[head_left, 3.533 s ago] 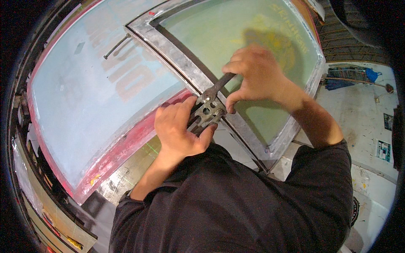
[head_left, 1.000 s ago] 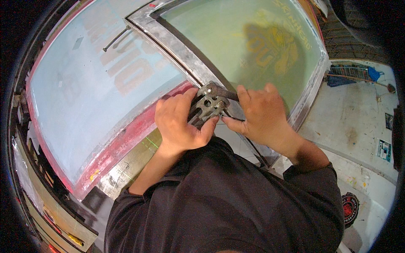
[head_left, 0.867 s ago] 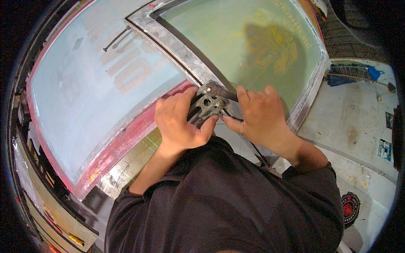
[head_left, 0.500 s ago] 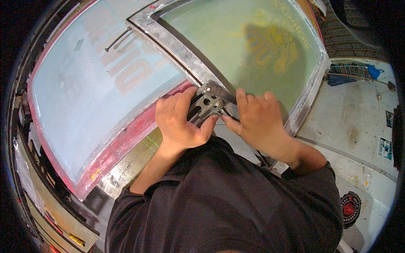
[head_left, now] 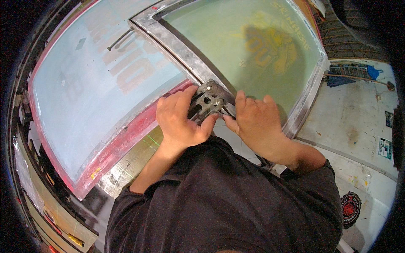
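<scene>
Between my two hands is a dark metal bracket (head_left: 206, 101) with slots, round holes and bolts, at the near end of a screen frame. My left hand (head_left: 175, 120) is closed round its left side, fingers over the far edge and thumb at the near side. On the other side my right hand (head_left: 259, 128) grips the bracket's right end, thumb below and fingers above. The grey metal frame (head_left: 185, 46) runs away from the bracket and holds a green-yellow mesh screen (head_left: 219, 38). My palms hide part of the bracket.
A pale blue mesh screen (head_left: 71, 105) in a worn red frame (head_left: 126, 135) lies at the left. A thin metal rod (head_left: 120, 39) sticks out over it. At the right is a stained whitish surface (head_left: 346, 114) with a round black-and-red sticker (head_left: 350, 209).
My right hand has shifted slightly left along the bracket. The left hand keeps its grip, nearly unmoved, and the screens stay almost in place.
</scene>
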`<control>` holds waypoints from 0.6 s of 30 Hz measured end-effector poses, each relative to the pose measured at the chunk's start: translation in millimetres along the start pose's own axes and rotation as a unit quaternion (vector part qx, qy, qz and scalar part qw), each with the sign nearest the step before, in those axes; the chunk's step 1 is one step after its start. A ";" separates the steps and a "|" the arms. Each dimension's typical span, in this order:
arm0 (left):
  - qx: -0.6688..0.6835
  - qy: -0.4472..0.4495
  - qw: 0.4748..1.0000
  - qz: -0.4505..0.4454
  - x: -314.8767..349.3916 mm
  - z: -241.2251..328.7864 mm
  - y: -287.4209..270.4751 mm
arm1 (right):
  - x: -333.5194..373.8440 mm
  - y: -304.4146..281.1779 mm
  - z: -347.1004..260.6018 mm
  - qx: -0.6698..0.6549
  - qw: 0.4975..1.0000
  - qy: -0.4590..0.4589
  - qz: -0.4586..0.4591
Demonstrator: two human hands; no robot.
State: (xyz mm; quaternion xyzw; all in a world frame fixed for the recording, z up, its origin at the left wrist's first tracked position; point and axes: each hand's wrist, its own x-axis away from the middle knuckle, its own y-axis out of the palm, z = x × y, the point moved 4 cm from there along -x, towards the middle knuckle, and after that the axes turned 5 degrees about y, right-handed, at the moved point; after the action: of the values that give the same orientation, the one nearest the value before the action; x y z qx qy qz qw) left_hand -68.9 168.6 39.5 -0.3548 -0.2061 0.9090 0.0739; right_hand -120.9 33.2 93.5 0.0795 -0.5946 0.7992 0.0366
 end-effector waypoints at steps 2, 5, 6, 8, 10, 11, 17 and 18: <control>0.001 0.002 1.000 0.004 0.5 -1.0 0.1 | -0.6 -1.2 -1.5 0.002 1.000 0.002 -0.002; -0.002 0.011 1.000 0.015 1.7 -1.0 0.3 | -0.9 -3.8 -3.2 0.001 1.000 0.008 -0.006; -0.003 0.013 1.000 0.018 2.0 -1.0 0.5 | -1.1 -4.2 -3.4 0.001 1.000 0.009 -0.007; -0.005 0.014 1.000 0.018 2.3 -0.7 -0.1 | -0.9 -3.4 -4.3 0.006 1.000 0.006 -0.011; -0.005 0.011 1.000 0.013 2.0 -0.4 -0.3 | -0.7 -2.7 -4.5 0.011 1.000 0.006 -0.015; -0.006 0.010 1.000 0.012 2.3 -0.4 -0.2 | -0.4 -2.4 -4.6 0.013 1.000 0.007 -0.017; -0.003 0.018 1.000 0.021 6.4 -3.6 1.8 | 4.1 3.0 -3.1 -0.001 1.000 0.012 0.017; -0.005 0.019 1.000 0.023 6.0 -3.6 1.4 | 4.1 2.5 -1.5 -0.006 0.999 0.011 0.034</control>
State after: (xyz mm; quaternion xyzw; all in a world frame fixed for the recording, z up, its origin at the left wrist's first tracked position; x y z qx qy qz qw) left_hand -70.8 170.2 32.8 -0.3772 -0.2007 0.9024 0.0553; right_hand -125.5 33.7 91.5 0.0503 -0.6017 0.7969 0.0164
